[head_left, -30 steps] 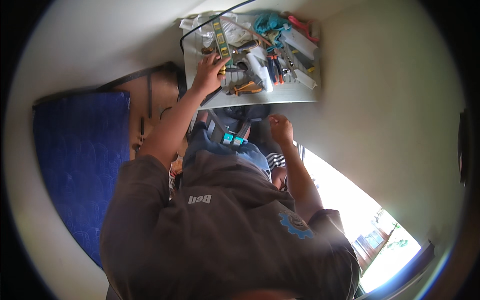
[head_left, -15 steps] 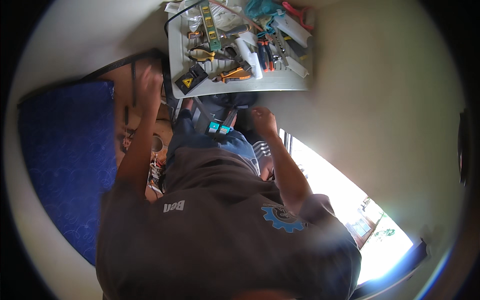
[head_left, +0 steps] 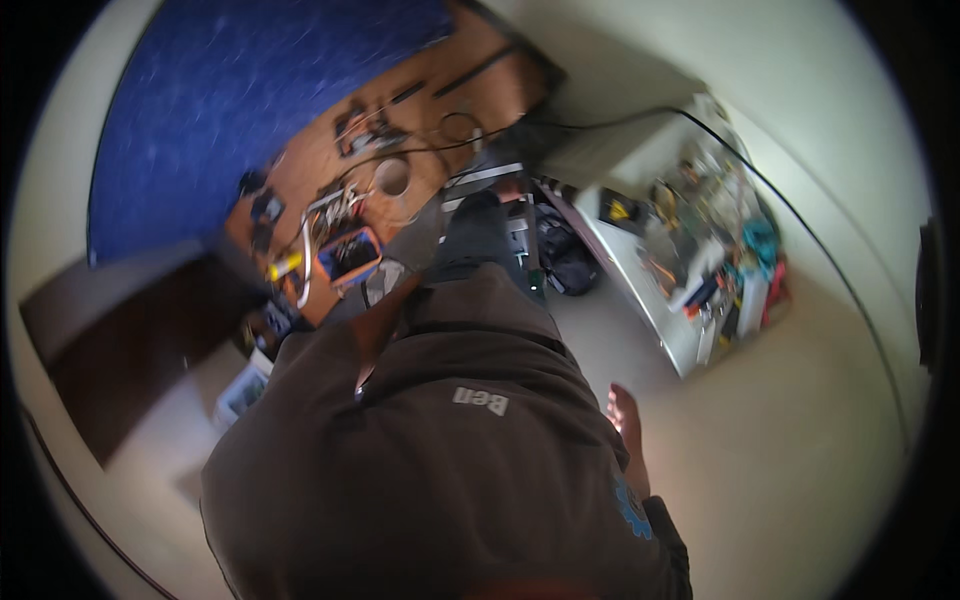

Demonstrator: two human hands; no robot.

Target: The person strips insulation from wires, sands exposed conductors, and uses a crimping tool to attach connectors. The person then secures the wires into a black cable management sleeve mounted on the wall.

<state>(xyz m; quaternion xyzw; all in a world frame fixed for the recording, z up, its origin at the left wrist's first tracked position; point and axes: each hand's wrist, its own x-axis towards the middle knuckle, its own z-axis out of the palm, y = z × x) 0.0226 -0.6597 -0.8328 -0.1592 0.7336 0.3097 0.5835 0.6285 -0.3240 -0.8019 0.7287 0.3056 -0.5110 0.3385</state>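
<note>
My right hand [head_left: 625,415] hangs low at my right side, near the close corner of a light grey table [head_left: 640,290]. Its fingers look loosely stretched, with nothing visible in them. Of my left arm only a strip of bare forearm [head_left: 385,330] shows against my dark shirt; its fingers cannot be made out. On the table lie blurred tools: dark-and-orange-handled pliers [head_left: 703,293], a black box with a yellow warning triangle [head_left: 620,210], a teal cloth [head_left: 760,238] and a red-handled thing [head_left: 778,280].
A blue patterned board or mat [head_left: 250,100] covers the upper left beside a brown surface [head_left: 490,90]. There lie a roll or cup [head_left: 392,177], an orange-rimmed blue tray [head_left: 350,258] and a yellow item [head_left: 284,266]. A black bag [head_left: 565,255] sits by the table; a black cable [head_left: 800,220] loops past it.
My view has swung left, so the table now lies to the right. Both hands have come down from their raised places. The brown surface with its clutter shows more fully.
</note>
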